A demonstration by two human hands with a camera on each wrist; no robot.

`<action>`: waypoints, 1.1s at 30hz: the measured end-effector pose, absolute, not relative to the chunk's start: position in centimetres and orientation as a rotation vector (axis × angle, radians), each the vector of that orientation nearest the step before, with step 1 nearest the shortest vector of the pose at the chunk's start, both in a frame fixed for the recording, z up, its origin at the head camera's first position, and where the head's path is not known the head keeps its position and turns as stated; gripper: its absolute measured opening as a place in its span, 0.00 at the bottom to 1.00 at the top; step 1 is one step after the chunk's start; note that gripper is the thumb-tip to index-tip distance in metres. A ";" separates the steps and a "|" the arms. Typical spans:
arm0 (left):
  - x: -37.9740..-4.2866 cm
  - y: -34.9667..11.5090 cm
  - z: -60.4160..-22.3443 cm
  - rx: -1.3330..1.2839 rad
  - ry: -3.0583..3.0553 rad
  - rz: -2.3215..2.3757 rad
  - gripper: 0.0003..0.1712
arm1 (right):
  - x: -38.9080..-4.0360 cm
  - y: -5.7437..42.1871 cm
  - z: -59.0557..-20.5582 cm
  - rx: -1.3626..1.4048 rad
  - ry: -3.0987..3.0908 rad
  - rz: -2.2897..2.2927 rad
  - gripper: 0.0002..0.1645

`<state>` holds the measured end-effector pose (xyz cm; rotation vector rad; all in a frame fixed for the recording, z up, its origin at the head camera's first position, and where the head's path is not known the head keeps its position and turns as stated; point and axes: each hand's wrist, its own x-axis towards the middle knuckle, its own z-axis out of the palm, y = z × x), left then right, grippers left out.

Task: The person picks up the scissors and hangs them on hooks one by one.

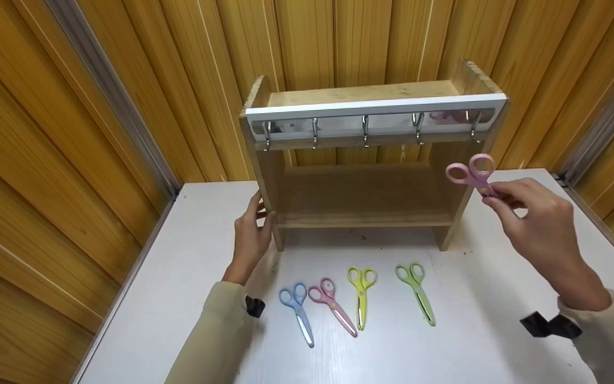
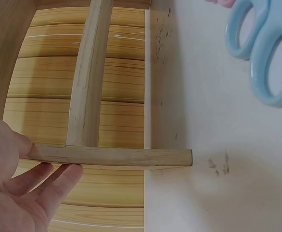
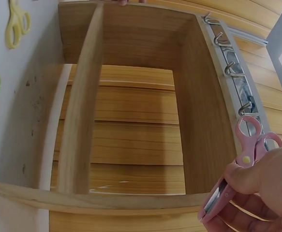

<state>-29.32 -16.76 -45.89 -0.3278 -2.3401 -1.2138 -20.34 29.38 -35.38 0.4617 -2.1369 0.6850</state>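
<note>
My right hand [image 1: 544, 229] pinches pink scissors [image 1: 480, 178] by the blade end between thumb and fingers, handle loops upward. They are held in front of the right side of a small wooden shelf [image 1: 365, 221], just below the rightmost metal hook [image 1: 476, 127]. At the shelf's left side panel [image 2: 111, 156], my left hand [image 1: 252, 234] holds the edge, thumb on one side and fingers along the outer face. Blue scissors [image 1: 298, 314], a second pair of pink scissors [image 1: 333, 306], yellow scissors [image 1: 361, 297] and green scissors [image 1: 416, 293] lie on the table before the shelf.
A metal hook rail [image 1: 339, 126] with several hooks runs along the shelf's upper front. The shelf stands on a white table [image 1: 195, 277], near wood-panelled walls [image 1: 360, 37] behind it. Metal corner posts [image 1: 120, 90] stand at the sides.
</note>
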 end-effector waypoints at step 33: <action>-29.3 -16.7 -46.0 -0.332 -2.319 -1.182 0.33 | -23.9 26.9 -36.4 0.168 -2.163 1.107 0.13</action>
